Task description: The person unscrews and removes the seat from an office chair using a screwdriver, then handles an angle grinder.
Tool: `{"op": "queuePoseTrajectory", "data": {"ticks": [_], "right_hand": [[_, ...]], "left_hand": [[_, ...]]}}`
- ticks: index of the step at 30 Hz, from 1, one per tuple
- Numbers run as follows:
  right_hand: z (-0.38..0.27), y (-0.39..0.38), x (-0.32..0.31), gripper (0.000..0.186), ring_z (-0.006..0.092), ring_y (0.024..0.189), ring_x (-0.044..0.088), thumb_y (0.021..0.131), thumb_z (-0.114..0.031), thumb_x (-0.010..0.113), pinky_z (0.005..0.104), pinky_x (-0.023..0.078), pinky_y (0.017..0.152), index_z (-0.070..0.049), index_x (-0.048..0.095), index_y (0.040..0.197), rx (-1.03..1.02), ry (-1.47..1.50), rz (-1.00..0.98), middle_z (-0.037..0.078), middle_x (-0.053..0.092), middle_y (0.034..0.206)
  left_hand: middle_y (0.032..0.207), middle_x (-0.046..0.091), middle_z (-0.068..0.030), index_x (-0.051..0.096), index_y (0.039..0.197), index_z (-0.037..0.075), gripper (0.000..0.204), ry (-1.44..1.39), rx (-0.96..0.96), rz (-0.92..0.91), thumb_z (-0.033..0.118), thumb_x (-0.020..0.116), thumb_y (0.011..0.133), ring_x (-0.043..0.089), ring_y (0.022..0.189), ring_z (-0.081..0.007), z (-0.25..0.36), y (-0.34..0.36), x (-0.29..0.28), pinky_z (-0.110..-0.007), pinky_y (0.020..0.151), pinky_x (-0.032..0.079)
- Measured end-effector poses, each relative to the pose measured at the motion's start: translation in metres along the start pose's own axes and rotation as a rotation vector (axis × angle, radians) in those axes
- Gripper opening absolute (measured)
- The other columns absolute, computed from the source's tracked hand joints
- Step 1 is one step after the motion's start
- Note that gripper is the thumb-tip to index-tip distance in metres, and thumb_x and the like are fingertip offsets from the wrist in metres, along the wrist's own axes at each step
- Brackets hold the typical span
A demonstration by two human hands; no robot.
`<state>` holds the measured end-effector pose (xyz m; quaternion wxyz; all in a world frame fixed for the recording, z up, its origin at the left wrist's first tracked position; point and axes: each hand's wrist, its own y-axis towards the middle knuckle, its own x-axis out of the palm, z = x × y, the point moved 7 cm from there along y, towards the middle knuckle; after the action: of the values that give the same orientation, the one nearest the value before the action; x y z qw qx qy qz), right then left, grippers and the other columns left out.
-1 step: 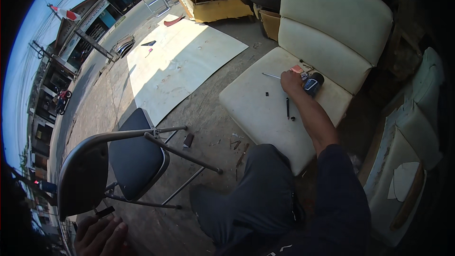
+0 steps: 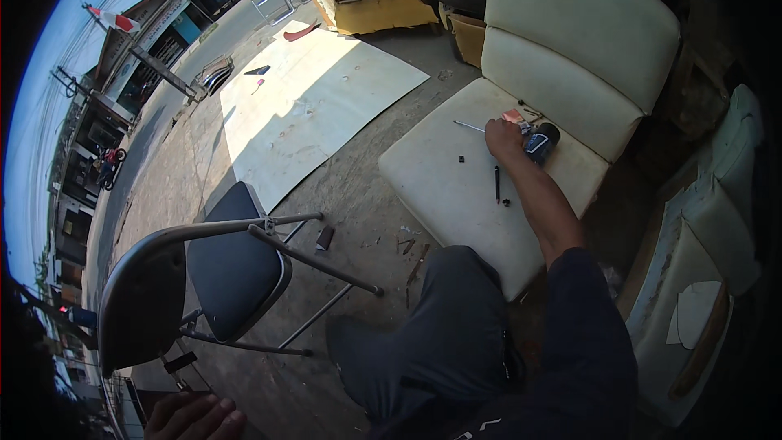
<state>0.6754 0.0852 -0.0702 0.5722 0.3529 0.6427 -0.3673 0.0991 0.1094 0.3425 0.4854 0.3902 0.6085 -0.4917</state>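
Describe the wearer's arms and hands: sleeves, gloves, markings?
Right arm: dark navy sleeve, loose, ending around the elbow, no clear markings on it. Right forearm uncovered; no glove, watch or band visible on it or on the right hand. Left hand: ungloved, partly cut off by the lower edge; its sleeve can't be made out.

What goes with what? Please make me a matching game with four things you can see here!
1. right hand
2. folding chair
3. big pale sheet
4. torn sofa

A. yellow
B. flat on the ground, partly sunlit
C. over the cream seat
D. dark and padded

Pairs: 1-C, 2-D, 3-B, 4-A.
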Motion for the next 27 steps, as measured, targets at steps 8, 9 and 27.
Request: {"op": "queuePoseTrajectory", "data": {"ticks": [8, 9, 27], "right_hand": [[-0.003, -0.049, -0.029, 0.026, 0.036, 0.103, 0.073, 0.097, -0.012, 0.056, 0.0452, 0.061, 0.084, 0.0, 0.07, 0.115, -0.028, -0.064, 0.192, 0.022, 0.068, 0.119], [-0.018, -0.074, -0.036, 0.026, 0.0377, 0.102, 0.072, 0.096, -0.013, 0.057, 0.0465, 0.06, 0.085, 0.001, 0.067, 0.116, -0.055, 0.05, 0.128, 0.022, 0.066, 0.119], [-0.083, -0.362, -0.051, 0.014, 0.0104, 0.056, 0.057, 0.096, -0.01, 0.068, 0.0234, 0.047, 0.052, -0.002, 0.06, 0.105, -0.084, 1.878, -0.44, 0.008, 0.067, 0.085]], "left_hand": [[0.112, 0.073, -0.0221, 0.073, 0.111, -0.006, 0.031, -0.782, -0.004, 0.295, 0.006, 0.073, 0.083, 0.07, 0.109, -0.0383, 0.025, -0.002, 0.095, -0.048, 0.097, 0.051], [0.101, 0.072, -0.0207, 0.07, 0.114, -0.006, 0.034, -0.763, 0.047, 0.406, 0.009, 0.075, 0.083, 0.07, 0.094, -0.0342, 0.028, 0.006, 0.107, -0.044, 0.085, 0.054], [0.103, 0.071, -0.0096, 0.065, 0.131, 0.006, 0.035, -1.311, -0.038, 0.512, 0.011, 0.069, 0.096, 0.072, 0.101, -0.0232, 0.059, 0.159, 0.242, -0.036, 0.088, 0.057]]}}
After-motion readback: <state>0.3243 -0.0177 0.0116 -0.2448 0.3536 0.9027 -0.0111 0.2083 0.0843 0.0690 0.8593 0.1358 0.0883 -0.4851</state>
